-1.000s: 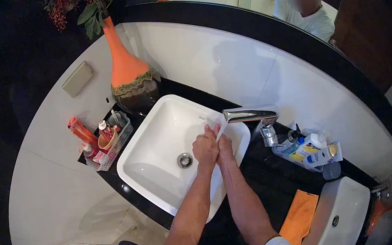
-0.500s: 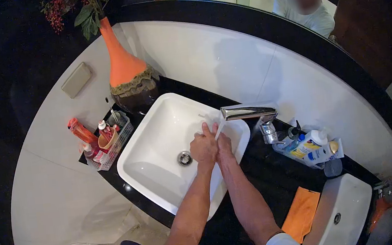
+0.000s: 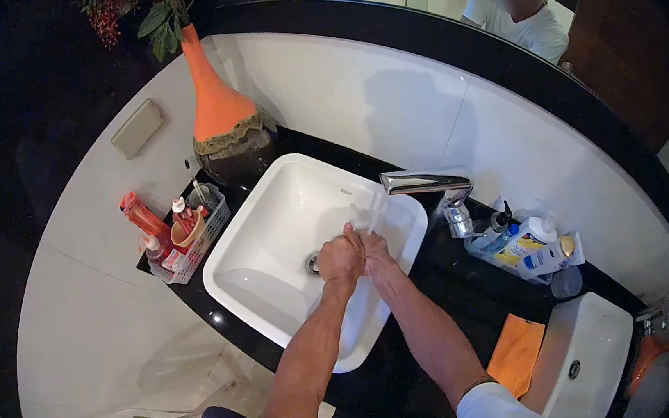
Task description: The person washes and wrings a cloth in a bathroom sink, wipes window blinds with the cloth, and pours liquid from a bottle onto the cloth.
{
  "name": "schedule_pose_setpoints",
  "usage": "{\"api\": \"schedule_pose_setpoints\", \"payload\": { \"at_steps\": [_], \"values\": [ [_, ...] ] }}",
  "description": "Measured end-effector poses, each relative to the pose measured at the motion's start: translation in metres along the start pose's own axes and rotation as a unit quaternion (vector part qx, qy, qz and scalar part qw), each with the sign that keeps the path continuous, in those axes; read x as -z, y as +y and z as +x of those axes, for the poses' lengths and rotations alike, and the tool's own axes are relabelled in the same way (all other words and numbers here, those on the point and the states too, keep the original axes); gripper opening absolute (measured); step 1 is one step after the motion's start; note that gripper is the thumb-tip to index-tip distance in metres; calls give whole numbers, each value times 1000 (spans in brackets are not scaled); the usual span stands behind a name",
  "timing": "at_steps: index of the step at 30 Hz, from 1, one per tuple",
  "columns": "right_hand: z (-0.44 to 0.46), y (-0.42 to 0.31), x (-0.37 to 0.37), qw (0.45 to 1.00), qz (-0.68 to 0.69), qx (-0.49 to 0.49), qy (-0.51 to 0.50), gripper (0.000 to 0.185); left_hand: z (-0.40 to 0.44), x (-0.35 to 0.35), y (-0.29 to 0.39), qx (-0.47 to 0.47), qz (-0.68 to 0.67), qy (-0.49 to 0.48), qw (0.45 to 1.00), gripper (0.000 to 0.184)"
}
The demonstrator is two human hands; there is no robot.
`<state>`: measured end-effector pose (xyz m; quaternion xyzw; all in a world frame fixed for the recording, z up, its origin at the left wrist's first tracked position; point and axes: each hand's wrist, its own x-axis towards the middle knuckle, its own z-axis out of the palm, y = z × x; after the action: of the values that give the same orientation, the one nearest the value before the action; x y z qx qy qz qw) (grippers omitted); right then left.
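While your two hands meet over the white sink, your left hand bends in against your right hand, its thumb pointing away from you. You have the left fingers curled toward the right palm, but they are hidden, so I cannot tell whether either hand is clenched or whether anything lies between them. The sink surrounds both hands, its bowl reaching farther out to the left of them. Just left of your left hand, and partly covered by it, is the metal drain. Beyond your right hand and to its right stands the chrome faucet, its spout reaching back toward your fingers, with a faint streak of water below the tip. Well to the right of your right hand, a plastic basket holds bottles; nearer your right forearm lies an orange cloth. Well to the left of your left hand sits a mesh basket of toiletries, with an orange-necked vase farther out behind it.
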<state>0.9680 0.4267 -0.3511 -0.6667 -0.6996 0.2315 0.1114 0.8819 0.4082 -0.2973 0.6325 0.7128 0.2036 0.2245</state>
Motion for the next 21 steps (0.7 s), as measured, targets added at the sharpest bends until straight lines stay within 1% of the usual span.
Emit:
{"api": "schedule_pose_setpoints", "payload": {
  "at_steps": [5, 6, 8, 9, 10, 11, 12, 14, 15, 16, 17, 18, 20, 21],
  "values": [
    [5, -2, -2, 995, 35, -38, -88, 43, -6, 1, -4, 2, 14, 39, 999, 69],
    [5, -1, -6, 997, 27, -19, -63, 43, -6, 1, -6, 3, 14, 37, 999, 69],
    [12, 9, -28, 1000, 10, 18, -15, 42, -5, 0, -13, -41, 19, 44, 998, 67],
    [19, 16, -41, 999, 1, 36, 8, 42, -4, 1, -14, -38, 18, 39, 998, 67],
    [33, 23, -62, 900, 427, -90, -4, 37, -5, 4, -15, -38, 28, 42, 998, 66],
    [35, 27, -79, 612, 763, -208, -8, 31, -11, 3, -17, -35, 37, 40, 998, 65],
    [29, 19, -72, 610, 761, -222, -10, 31, -13, 1, -22, -28, 38, 27, 999, 65],
    [9, -18, -28, 600, 723, -342, 21, 21, -12, 2, -29, -40, 36, 35, 998, 64],
    [0, -26, -23, 599, 723, -344, 21, 21, -16, 14, -23, -19, 26, 4, 999, 62],
    [-6, -32, -17, 570, 766, -298, 9, 18, -13, 18, -26, -20, 26, 6, 999, 62],
    [-8, -33, -14, 538, 806, -248, -1, 15, -6, 24, -30, -38, 44, -36, 998, 57],
    [-8, -37, -12, 538, 807, -243, 7, 15, 1, 31, -34, -60, 63, -79, 993, 53],
    [-7, -38, -16, 603, 778, -156, 82, 17, 16, 69, -62, -248, 115, -120, 954, 37],
    [-16, -43, -8, 668, 725, -135, 98, 21, 5, 81, -67, -209, 233, -6, 950, 31]
  ]
}}
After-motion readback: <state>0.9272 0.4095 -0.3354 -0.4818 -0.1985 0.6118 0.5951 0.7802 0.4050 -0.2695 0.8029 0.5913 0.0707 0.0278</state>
